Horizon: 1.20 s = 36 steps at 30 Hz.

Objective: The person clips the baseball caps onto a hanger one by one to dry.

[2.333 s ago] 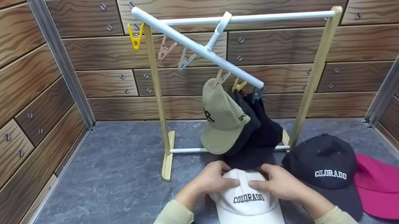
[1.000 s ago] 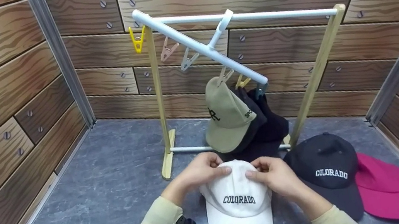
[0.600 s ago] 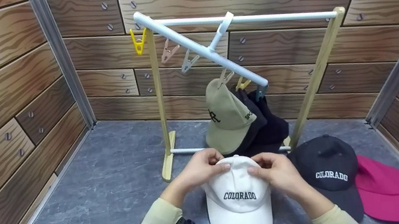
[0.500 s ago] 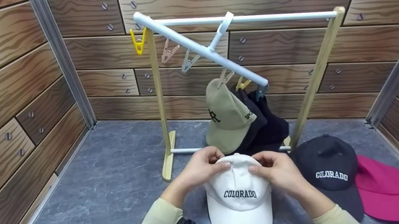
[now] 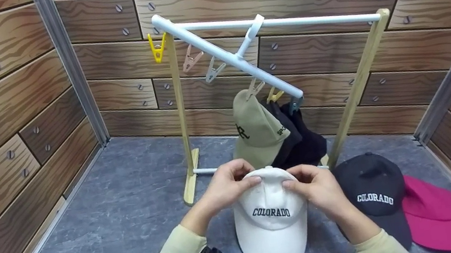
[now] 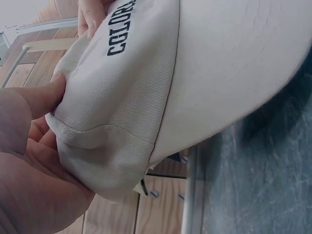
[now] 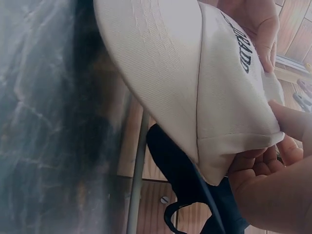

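In the head view, a white baseball cap (image 5: 272, 221) lettered COLORADO faces me, brim down, in front of the drying rack. My left hand (image 5: 227, 186) pinches the crown at its upper left, thumb in front and fingers behind. On the upper right my right hand (image 5: 320, 186) pinches it the same way. The left wrist view shows the thumb (image 6: 46, 97) pressed on the cap's cloth. In the right wrist view, curled fingers (image 7: 258, 163) tuck in behind the crown, and the brim (image 7: 151, 63) stands over the grey tabletop.
A white hanger bar (image 5: 215, 50) hooks over the rack's rail (image 5: 321, 20). From its clothespins hang a khaki cap (image 5: 256, 126) and dark caps (image 5: 309, 141). Three clothespins, one yellow (image 5: 157, 47), hold nothing. A black COLORADO cap (image 5: 370, 181) and a magenta cap (image 5: 436, 211) lie at right.
Both hands have shifted the white cap, first slightly left, then up and away toward the rack. It now overlaps the bottom of the hanging caps. The caps at right have stayed put.
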Each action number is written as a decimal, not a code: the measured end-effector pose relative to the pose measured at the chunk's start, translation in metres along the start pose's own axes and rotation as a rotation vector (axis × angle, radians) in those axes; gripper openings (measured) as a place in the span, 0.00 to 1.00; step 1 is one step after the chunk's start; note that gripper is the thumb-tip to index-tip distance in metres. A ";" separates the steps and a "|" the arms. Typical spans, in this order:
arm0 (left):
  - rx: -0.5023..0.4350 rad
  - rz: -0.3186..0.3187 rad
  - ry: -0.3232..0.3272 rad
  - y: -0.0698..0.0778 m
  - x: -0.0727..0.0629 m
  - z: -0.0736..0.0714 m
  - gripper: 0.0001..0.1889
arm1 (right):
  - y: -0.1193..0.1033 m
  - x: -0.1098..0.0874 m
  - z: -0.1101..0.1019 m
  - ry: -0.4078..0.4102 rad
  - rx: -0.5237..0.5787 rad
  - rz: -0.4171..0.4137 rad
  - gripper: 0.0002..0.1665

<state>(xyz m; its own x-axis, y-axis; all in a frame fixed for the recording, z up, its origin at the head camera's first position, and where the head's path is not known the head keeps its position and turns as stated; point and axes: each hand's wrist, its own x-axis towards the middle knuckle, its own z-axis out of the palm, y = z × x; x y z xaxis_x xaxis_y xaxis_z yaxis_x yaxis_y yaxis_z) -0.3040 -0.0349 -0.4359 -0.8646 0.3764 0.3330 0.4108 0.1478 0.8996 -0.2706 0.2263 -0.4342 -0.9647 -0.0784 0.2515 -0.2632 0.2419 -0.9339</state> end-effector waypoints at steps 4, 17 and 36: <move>0.017 0.012 0.013 0.007 0.000 -0.002 0.08 | -0.006 0.002 0.000 0.008 0.023 -0.007 0.12; 0.125 0.097 0.107 0.034 0.007 -0.014 0.12 | -0.033 0.013 0.006 -0.017 0.065 -0.085 0.11; 0.095 0.164 0.154 0.059 0.018 -0.041 0.11 | -0.064 0.038 0.009 -0.044 -0.022 -0.198 0.11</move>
<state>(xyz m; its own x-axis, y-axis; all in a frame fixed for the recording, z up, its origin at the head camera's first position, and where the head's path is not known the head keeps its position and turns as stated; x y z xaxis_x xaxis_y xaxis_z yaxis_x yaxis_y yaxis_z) -0.3067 -0.0569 -0.3650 -0.8150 0.2598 0.5180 0.5684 0.1842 0.8019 -0.2906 0.1993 -0.3667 -0.8925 -0.1690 0.4182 -0.4487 0.2385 -0.8612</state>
